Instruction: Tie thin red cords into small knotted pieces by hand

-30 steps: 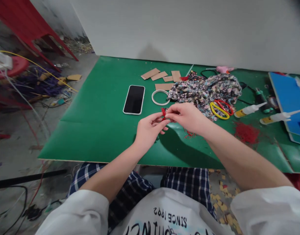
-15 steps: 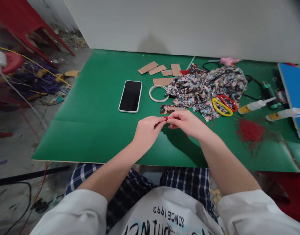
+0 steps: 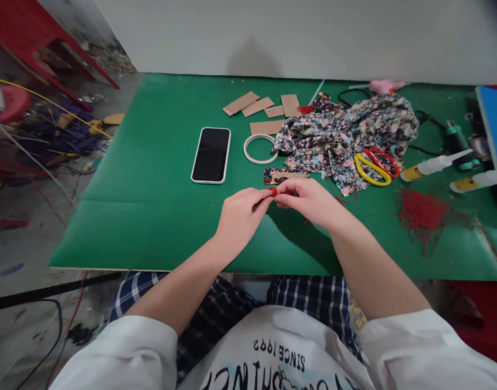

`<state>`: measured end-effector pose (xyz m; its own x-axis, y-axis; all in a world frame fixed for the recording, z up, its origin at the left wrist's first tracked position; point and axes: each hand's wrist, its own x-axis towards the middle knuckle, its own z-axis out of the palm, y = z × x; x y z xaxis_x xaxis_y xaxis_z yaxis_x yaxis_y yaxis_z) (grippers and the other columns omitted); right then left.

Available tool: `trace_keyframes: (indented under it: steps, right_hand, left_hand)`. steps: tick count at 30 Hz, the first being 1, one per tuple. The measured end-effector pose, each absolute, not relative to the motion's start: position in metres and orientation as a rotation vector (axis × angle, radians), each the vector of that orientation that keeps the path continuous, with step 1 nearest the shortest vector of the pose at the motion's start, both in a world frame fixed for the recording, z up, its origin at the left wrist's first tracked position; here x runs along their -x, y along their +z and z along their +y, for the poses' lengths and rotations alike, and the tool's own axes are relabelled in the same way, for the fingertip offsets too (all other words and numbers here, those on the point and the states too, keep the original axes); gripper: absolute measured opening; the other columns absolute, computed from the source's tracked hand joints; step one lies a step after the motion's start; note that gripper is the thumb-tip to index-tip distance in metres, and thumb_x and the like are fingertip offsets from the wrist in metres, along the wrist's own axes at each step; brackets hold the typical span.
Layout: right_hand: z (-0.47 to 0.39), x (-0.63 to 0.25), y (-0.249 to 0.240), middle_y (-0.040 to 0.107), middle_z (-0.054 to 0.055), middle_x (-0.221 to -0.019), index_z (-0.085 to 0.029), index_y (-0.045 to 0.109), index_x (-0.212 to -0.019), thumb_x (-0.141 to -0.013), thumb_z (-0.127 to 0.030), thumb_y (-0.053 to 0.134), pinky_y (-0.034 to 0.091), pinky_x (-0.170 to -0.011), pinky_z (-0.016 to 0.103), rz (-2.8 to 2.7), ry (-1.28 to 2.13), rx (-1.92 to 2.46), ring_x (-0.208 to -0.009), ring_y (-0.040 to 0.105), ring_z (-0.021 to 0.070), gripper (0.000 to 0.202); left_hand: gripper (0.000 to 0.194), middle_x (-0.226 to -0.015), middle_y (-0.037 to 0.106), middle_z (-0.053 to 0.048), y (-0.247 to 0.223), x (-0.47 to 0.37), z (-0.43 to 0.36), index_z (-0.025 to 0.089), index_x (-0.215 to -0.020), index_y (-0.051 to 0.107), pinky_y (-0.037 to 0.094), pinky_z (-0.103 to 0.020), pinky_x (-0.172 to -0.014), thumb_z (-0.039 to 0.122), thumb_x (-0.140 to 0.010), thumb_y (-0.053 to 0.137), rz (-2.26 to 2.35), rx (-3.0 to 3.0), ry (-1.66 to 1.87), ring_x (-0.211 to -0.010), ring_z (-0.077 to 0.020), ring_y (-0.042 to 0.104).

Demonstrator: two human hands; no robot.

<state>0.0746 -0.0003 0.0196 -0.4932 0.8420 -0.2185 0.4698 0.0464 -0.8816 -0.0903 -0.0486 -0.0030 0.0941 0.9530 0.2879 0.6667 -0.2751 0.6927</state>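
My left hand (image 3: 241, 214) is closed, pinching a small bundle of red thread (image 3: 273, 191) between thumb and fingertips. Against the same bundle, the fingers of my right hand (image 3: 311, 201) are pressed together at its right side. A loose red strand trails out past the right hand over the table. Just beyond the fingertips lies a cardboard strip (image 3: 291, 175) with patterned cloth around its edges. The palms and the far side of the bundle are hidden.
On the green table (image 3: 151, 227) lie a phone (image 3: 211, 156), a tape roll (image 3: 248, 156), cardboard pieces (image 3: 242, 103), floral cloth (image 3: 341, 130), yellow-and-red-handled scissors (image 3: 372, 169), glue bottles (image 3: 421, 170) and a red thread pile (image 3: 425, 210). A white panel (image 3: 313, 38) stands behind.
The view has shifted slightly. More of the red bundle shows between my fingertips now. Both hands stay pinched together in nearly the same spot.
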Motion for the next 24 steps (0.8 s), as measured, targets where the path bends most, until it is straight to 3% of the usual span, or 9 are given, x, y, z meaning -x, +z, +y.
trace_keyframes:
  steps: [11,24]
  right_hand:
    - [0.0013,-0.0776,0.0184,0.065,0.002,-0.074,-0.017,0.062,-0.078,-0.080,-0.025,0.050,0.044,-0.066,0.026,-2.106,1.332,1.339,-0.070,0.059,0.0137,0.014]
    - [0.0004,-0.0782,0.0207,0.064,0.001,-0.071,-0.017,0.062,-0.075,-0.080,-0.023,0.052,0.043,-0.064,0.024,-2.124,1.365,1.346,-0.067,0.057,0.0125,0.013]
  left_hand:
    - [0.018,-0.081,0.072,-0.002,-0.0034,0.0885,-0.0493,0.018,-0.095,0.071,0.049,-0.023,-0.066,0.022,-0.083,0.058,1.591,-2.009,0.973,-0.070,-0.0118,0.063]
    - [0.017,-0.090,0.073,-0.003,-0.0048,0.0882,-0.0521,0.018,-0.092,0.069,0.050,-0.025,-0.075,0.023,-0.087,0.054,1.590,-2.252,1.008,-0.082,-0.0137,0.066]
